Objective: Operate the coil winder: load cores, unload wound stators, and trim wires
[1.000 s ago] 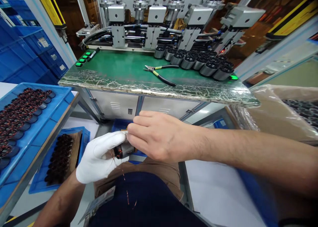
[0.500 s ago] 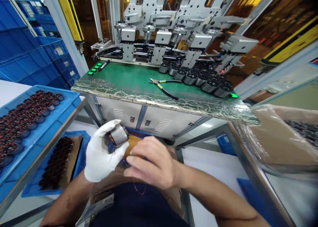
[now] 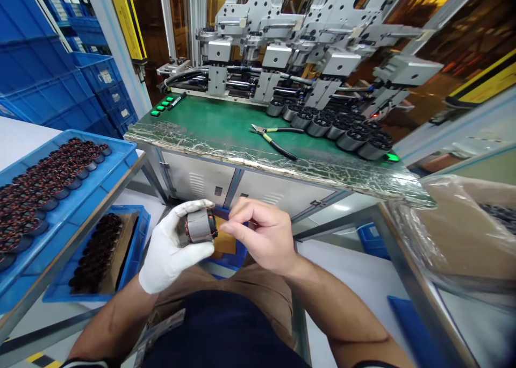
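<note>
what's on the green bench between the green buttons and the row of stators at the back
Only the cutters lie on the bare green bench between the buttons and stators, in the head view.

A green-topped workbench (image 3: 226, 126) with a cracked, worn front edge stood before grey machinery (image 3: 306, 40). Stacked blue crates (image 3: 48, 78) lined the left side, beside a yellow-faced post (image 3: 124, 19). The floor (image 3: 355, 282) was pale and lit brightly

Gloved left hand (image 3: 171, 250) cupped, right hand (image 3: 262, 236) pinching

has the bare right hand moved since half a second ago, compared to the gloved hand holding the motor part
Yes. The right hand was below and right of the stator; now its fingertips sit level with the part's right end, beside the gloved left hand.
</note>
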{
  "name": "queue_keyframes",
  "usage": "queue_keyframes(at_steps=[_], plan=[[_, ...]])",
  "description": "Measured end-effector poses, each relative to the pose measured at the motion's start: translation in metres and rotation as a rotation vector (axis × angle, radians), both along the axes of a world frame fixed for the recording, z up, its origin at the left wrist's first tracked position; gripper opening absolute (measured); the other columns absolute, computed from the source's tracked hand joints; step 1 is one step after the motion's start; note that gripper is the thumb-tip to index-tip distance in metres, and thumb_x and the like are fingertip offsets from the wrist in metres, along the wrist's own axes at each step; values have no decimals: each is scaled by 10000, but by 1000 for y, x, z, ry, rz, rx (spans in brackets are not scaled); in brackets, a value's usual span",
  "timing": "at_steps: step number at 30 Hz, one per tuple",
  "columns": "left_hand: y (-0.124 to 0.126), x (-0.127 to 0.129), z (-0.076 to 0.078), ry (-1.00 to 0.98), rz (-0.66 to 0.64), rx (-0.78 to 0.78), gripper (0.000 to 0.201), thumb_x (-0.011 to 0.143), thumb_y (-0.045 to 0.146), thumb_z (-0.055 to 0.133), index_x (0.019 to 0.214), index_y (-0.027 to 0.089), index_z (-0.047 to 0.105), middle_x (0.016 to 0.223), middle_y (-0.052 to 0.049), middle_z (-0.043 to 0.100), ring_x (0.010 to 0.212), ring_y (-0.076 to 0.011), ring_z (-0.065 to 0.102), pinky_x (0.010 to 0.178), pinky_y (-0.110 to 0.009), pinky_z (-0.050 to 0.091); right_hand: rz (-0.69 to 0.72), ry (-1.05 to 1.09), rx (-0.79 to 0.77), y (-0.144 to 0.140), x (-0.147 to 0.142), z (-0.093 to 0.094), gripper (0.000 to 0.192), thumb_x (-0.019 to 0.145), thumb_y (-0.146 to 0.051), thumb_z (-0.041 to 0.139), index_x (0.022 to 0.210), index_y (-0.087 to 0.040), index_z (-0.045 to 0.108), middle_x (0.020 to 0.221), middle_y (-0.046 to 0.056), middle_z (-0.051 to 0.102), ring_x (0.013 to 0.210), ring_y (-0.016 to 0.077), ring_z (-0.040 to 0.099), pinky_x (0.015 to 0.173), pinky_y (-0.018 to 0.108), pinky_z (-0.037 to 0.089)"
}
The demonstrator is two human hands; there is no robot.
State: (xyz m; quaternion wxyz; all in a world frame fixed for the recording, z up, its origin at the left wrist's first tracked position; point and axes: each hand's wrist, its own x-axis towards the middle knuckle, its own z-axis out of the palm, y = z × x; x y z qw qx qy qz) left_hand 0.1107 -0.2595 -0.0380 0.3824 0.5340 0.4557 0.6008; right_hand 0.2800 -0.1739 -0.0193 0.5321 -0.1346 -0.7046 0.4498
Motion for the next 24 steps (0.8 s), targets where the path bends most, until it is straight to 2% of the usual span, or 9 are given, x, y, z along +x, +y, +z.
queue_keyframes(at_steps=[3, 6, 7, 10, 14, 17, 19, 21, 24], plan=[[2, -1, 0, 29, 24, 112, 533, 731, 156, 824, 1228, 248, 656, 1294, -101, 680, 1157, -246, 680, 928, -308, 607, 29, -19, -37, 3, 7, 0, 233, 847, -145, 750, 667, -137, 603, 656, -4, 614, 606, 84, 553, 570, 203, 428], [-1, -4, 1, 197, 75, 273, 594, 699, 69, 814, 1232, 276, 652, 1297, -86, 673, 1200, -242, 653, 993, -342, 578, 59, -84, -102, 12, 22, 6, 163, 854, -215, 771, 769, -150, 648, 725, 5, 638, 670, 105, 582, 632, 225, 468], [-2, -5, 1, 255, 80, 311, 641, 690, 54, 811, 1261, 290, 638, 1306, -84, 668, 1207, -244, 647, 1010, -357, 570, 84, -113, -90, 16, 26, 10, 161, 844, -262, 794, 851, -156, 672, 801, 23, 663, 745, 127, 612, 697, 252, 499], [-8, -9, -3, 380, 89, 343, 751, 703, 77, 806, 1371, 320, 566, 1317, -91, 665, 1194, -258, 655, 1041, -400, 555, 176, -219, 70, 21, 32, 23, 371, 796, -362, 843, 1052, -147, 683, 1028, 91, 676, 958, 189, 635, 872, 336, 521], [-11, -12, -7, 483, 72, 313, 758, 740, 153, 798, 1426, 307, 513, 1293, -121, 678, 1141, -272, 684, 1002, -407, 581, 238, -327, 253, 16, 25, 36, 60, 934, -181, 675, 912, -125, 679, 857, 57, 661, 796, 129, 599, 737, 270, 497], [-12, -16, -5, 551, 20, 365, 761, 731, 149, 803, 1421, 293, 518, 1294, -123, 681, 1135, -265, 688, 984, -391, 590, 262, -340, 276, 12, 20, 43, 135, 964, -149, 611, 841, -121, 658, 792, 46, 642, 750, 118, 582, 692, 258, 484], [-12, -19, -1, 591, -6, 443, 754, 703, 131, 823, 1391, 280, 551, 1299, -119, 680, 1145, -266, 685, 988, -384, 588, 287, -355, 281, 22, 23, 47, 140, 963, -160, 619, 831, -124, 653, 787, 39, 638, 737, 113, 587, 671, 247, 485], [-15, -23, 4, 551, 17, 453, 716, 686, 99, 830, 1340, 271, 594, 1296, -110, 682, 1153, -263, 683, 990, -375, 588, 207, -365, 315, 48, 30, 49, 136, 952, -160, 631, 820, -142, 654, 797, 25, 649, 737, 113, 604, 680, 245, 498], [-18, -27, 10, 342, 117, 386, 658, 698, 46, 806, 1288, 274, 627, 1299, -93, 680, 1175, -259, 674, 972, -363, 602, -216, -431, 423, 113, 46, 47, 79, 898, -235, 713, 888, -163, 681, 892, 33, 689, 828, 157, 648, 780, 292, 528]])
